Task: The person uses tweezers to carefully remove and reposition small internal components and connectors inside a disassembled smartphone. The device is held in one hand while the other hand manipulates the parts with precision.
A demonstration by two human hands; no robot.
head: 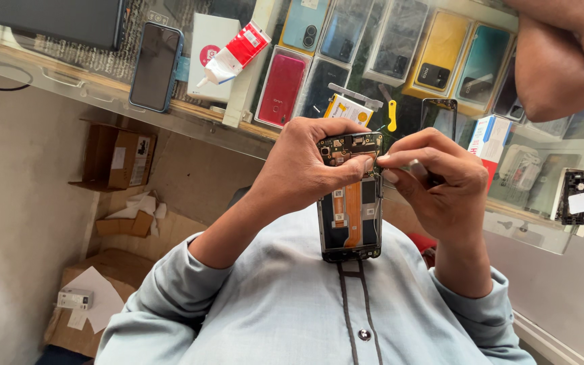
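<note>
Orange flex cable is running down the middle of the opened phone [350, 197], which is sitting at the frame's centre with its long axis vertical and its circuit-board end pointing up. The left hand [305, 165] is gripping that upper end, while the right hand [437, 182], fingertips pinched narrow, is touching its upper right edge.

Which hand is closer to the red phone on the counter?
Left. The left hand, gripping the opened phone, is just below the red phone. The right hand is farther right, beyond the opened phone.
</note>
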